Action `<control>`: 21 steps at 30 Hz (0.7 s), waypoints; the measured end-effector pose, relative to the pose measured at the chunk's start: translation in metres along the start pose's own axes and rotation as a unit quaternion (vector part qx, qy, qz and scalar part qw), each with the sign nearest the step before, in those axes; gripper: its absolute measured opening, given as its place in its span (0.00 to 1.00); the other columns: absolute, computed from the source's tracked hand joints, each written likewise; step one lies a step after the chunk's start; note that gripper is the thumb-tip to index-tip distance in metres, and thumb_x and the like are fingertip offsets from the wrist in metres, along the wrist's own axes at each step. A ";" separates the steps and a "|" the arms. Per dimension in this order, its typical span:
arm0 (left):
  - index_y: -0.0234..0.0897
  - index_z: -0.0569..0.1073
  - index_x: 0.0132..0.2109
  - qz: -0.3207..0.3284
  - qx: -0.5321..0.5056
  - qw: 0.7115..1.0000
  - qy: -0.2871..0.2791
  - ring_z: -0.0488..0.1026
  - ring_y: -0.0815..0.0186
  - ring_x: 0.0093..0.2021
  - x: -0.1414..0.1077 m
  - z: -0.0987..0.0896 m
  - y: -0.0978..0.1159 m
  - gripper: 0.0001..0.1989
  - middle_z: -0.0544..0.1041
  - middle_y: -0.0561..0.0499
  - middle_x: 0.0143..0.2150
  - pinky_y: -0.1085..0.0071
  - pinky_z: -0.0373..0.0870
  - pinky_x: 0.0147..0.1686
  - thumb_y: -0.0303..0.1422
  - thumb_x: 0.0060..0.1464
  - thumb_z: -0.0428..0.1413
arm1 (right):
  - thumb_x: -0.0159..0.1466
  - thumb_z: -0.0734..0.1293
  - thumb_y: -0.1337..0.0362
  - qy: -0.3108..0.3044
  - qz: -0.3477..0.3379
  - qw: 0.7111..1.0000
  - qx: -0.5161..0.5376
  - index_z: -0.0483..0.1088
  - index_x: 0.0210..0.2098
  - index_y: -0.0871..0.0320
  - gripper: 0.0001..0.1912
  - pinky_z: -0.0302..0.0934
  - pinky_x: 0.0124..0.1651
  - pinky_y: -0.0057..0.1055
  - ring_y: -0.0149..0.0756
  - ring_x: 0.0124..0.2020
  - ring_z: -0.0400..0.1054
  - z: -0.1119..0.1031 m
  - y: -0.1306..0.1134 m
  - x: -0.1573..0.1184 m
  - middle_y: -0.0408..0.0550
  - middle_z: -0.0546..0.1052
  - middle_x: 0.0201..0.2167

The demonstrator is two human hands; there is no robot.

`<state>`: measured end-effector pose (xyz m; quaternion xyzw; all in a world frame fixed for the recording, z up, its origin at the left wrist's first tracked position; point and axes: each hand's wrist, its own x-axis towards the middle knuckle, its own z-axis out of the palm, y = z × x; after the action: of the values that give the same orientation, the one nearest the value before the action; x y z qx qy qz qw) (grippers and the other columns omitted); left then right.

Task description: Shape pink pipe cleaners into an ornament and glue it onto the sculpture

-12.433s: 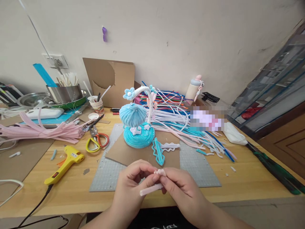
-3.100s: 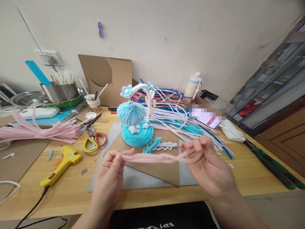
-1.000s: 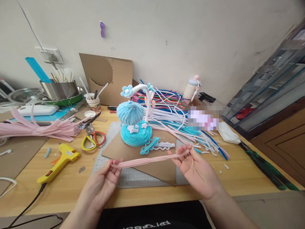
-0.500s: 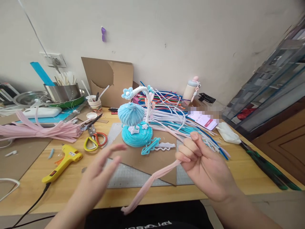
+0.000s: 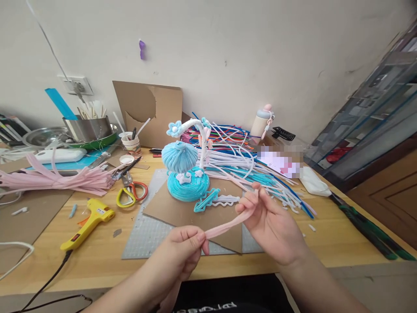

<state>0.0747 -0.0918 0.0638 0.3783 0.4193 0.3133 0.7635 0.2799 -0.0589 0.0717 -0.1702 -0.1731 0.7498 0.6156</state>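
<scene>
Between my two hands stretches a pink pipe cleaner strand (image 5: 230, 224), fuzzy and slightly bowed, above the front of the table. My left hand (image 5: 187, 248) pinches its lower left end between thumb and fingers. Its upper right end is gripped by my right hand (image 5: 269, 224). Behind them stands a lamp-shaped pipe cleaner piece with a round blue base (image 5: 188, 190), a ribbed blue shade (image 5: 180, 157) and a white curved stem (image 5: 202, 148) bearing flowers. Beside the base lie a bent blue pipe cleaner shape (image 5: 206, 201) and a wavy white strip (image 5: 226, 200).
A yellow glue gun (image 5: 89, 224) and scissors (image 5: 132, 194) lie to the left, near a pink pipe cleaner bundle (image 5: 55, 176). Cardboard (image 5: 176, 215) rests on a grey cutting mat (image 5: 140, 239). Many coloured pipe cleaners (image 5: 228, 158), a phone (image 5: 280, 163) and a bottle (image 5: 261, 124) are behind.
My left hand, open before, has moved right and closed on the pink strand's dangling end. That end has been raised. My right hand keeps its grip, slightly shifted.
</scene>
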 end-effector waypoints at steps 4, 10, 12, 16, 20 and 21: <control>0.34 0.69 0.26 0.026 -0.007 0.999 0.030 0.38 0.78 0.13 0.001 -0.004 -0.005 0.16 0.49 0.63 0.12 0.77 0.34 0.13 0.43 0.51 0.54 | 0.65 0.58 0.56 -0.046 -0.046 0.993 -0.096 0.62 0.49 0.45 0.13 0.58 0.51 0.42 0.38 0.48 0.65 -0.010 0.000 -0.004 0.47 0.71 0.46; 0.34 0.68 0.25 0.014 0.023 0.999 0.026 0.39 0.78 0.12 0.002 -0.006 -0.010 0.17 0.50 0.63 0.11 0.77 0.34 0.13 0.44 0.50 0.54 | 0.59 0.68 0.63 -0.143 0.088 0.949 -0.268 0.64 0.52 0.52 0.22 0.61 0.44 0.33 0.34 0.40 0.69 -0.017 0.017 -0.013 0.50 0.72 0.44; 0.33 0.69 0.25 0.010 0.035 0.999 0.018 0.40 0.78 0.12 0.003 -0.004 -0.012 0.17 0.50 0.63 0.10 0.77 0.34 0.13 0.45 0.50 0.54 | 0.57 0.69 0.65 -0.164 0.097 0.936 -0.296 0.68 0.49 0.53 0.19 0.63 0.37 0.29 0.30 0.34 0.69 -0.018 0.028 -0.014 0.47 0.73 0.39; 0.34 0.68 0.24 0.009 0.050 0.999 0.005 0.41 0.78 0.12 0.005 -0.003 -0.017 0.18 0.51 0.63 0.10 0.76 0.35 0.13 0.46 0.50 0.54 | 0.60 0.67 0.63 -0.147 0.037 0.939 -0.310 0.75 0.34 0.59 0.07 0.64 0.29 0.26 0.28 0.26 0.69 -0.018 0.046 -0.015 0.45 0.74 0.28; 0.34 0.68 0.24 -0.008 0.048 0.999 0.005 0.41 0.77 0.12 0.003 -0.005 -0.021 0.19 0.51 0.63 0.10 0.76 0.34 0.13 0.46 0.49 0.54 | 0.60 0.66 0.60 -0.038 -0.004 0.963 -0.268 0.76 0.32 0.59 0.09 0.66 0.27 0.25 0.30 0.24 0.72 -0.016 0.041 -0.015 0.49 0.78 0.27; 0.34 0.68 0.24 -0.013 0.046 0.999 0.008 0.40 0.77 0.12 0.002 -0.006 -0.022 0.19 0.50 0.63 0.11 0.76 0.34 0.13 0.46 0.49 0.54 | 0.59 0.67 0.60 -0.020 -0.014 0.965 -0.260 0.76 0.32 0.58 0.09 0.67 0.27 0.25 0.31 0.24 0.73 -0.015 0.037 -0.014 0.49 0.79 0.28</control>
<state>0.0735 -0.0999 0.0425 0.4050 0.4441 0.2865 0.7462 0.2575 -0.0789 0.0419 -0.3072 -0.3765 0.6732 0.5574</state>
